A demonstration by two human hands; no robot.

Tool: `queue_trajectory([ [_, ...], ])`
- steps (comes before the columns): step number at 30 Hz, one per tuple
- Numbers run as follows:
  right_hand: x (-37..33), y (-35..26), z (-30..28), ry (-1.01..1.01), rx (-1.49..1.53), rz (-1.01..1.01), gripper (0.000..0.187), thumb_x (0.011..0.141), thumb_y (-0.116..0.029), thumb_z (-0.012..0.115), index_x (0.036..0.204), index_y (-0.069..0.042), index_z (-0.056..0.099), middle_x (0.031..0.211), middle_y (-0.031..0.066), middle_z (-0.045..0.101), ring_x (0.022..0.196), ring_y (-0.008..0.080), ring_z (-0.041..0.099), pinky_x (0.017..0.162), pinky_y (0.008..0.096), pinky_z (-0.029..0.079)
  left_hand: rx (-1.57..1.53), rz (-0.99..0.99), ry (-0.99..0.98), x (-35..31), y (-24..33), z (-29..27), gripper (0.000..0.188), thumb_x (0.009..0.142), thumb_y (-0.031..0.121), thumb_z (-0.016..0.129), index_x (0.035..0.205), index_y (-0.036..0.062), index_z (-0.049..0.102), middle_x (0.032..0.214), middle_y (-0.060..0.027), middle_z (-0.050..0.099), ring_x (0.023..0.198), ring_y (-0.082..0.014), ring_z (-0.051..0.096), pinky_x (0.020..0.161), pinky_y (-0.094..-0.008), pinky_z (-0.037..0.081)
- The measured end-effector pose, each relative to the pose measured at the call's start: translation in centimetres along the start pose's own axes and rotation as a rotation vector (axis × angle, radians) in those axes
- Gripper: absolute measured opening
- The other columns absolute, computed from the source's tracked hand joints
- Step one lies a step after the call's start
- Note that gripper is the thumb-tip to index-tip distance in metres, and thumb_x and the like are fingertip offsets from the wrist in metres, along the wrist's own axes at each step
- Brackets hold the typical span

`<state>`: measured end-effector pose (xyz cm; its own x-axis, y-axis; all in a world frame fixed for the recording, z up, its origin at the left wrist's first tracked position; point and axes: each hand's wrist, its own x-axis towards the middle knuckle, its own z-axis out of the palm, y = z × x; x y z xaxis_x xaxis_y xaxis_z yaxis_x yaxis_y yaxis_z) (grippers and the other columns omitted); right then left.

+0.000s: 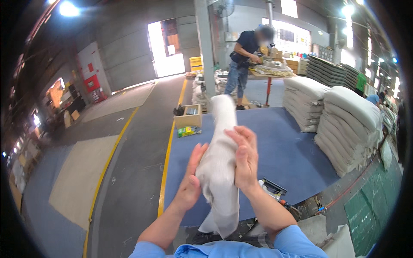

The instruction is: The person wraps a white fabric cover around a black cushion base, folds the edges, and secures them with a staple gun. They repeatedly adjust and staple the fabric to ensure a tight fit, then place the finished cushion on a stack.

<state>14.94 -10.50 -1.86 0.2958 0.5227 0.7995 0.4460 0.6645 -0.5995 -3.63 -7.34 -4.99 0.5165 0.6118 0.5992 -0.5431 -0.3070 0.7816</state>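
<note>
A long white cloth bundle (220, 159), rolled or folded and slightly blurred, is held up over the blue tabletop (279, 146). My left hand (189, 182) presses along its left side, fingers stretched upward. Against the other side lies my right hand (245, 161), with its thumb up and its fingers over the cloth. Between the two palms the bundle stands lengthwise, its far end beyond my fingertips. A loose flap of the cloth hangs at the near end. What is inside the bundle, if anything, is hidden.
A nail or staple gun (274, 188) lies right of my right wrist. Two tall stacks of folded white cloth (303, 103) fill the right side. At the far left corner are a wooden box (189, 118) and a green-yellow packet (187, 131). Another person (247, 53) works beyond.
</note>
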Motion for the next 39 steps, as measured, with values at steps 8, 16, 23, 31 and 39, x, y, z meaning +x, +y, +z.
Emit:
queue_trajectory([
  [8,0.8,-0.4,2.2,-0.029,0.194,0.057,0.083,0.114,-0.065,0.017,0.159,-0.004,0.050,0.162,0.0229,0.042,0.152,0.0382,0.040,0.127,0.0477,0.028,0.203,0.091,0.205,1.8,-0.7,1.4,0.068,0.119,0.049,0.026,0.165,-0.0009,0.035,0.172,-0.0185,0.034,0.161,-0.0293,0.027,0.132,-0.0432,0.019],
  [16,-2.3,0.6,3.8,0.148,-0.032,-0.060,0.099,0.108,-0.076,0.014,0.166,0.003,0.029,0.166,0.0202,0.037,0.153,0.0326,0.036,0.127,0.0478,0.026,0.157,0.147,0.291,2.3,-1.7,2.5,0.072,0.118,0.052,0.022,0.161,-0.0026,0.039,0.169,-0.0195,0.037,0.158,-0.0300,0.033,0.130,-0.0436,0.023],
  [23,-3.1,1.3,4.4,0.222,-0.039,-0.105,0.097,0.109,-0.074,0.022,0.165,0.004,0.027,0.166,0.0214,0.035,0.154,0.0340,0.036,0.126,0.0483,0.027,0.486,0.326,0.242,3.3,-0.9,2.2,0.077,0.098,0.049,0.073,0.153,0.0028,0.046,0.164,-0.0224,0.042,0.151,-0.0339,0.043,0.125,-0.0473,0.034],
  [31,0.4,5.6,-0.8,0.323,0.394,0.154,0.069,0.113,-0.058,0.045,0.158,-0.005,0.048,0.159,0.0133,0.049,0.149,0.0235,0.045,0.123,0.0430,0.033,0.955,0.459,0.038,-0.4,1.6,2.8,0.069,0.075,0.014,0.094,0.135,0.0088,0.061,0.148,-0.0268,0.059,0.134,-0.0444,0.061,0.112,-0.0518,0.050],
  [39,13.5,12.9,-11.0,-0.121,0.559,0.610,0.051,0.108,-0.043,0.061,0.140,-0.004,0.066,0.126,0.0094,0.069,0.116,0.0181,0.065,0.103,0.0339,0.051,0.687,0.452,-0.343,-10.1,2.0,-2.2,0.073,0.088,0.033,0.087,0.147,0.0049,0.053,0.161,-0.0363,0.042,0.146,-0.0511,0.049,0.118,-0.0607,0.045],
])
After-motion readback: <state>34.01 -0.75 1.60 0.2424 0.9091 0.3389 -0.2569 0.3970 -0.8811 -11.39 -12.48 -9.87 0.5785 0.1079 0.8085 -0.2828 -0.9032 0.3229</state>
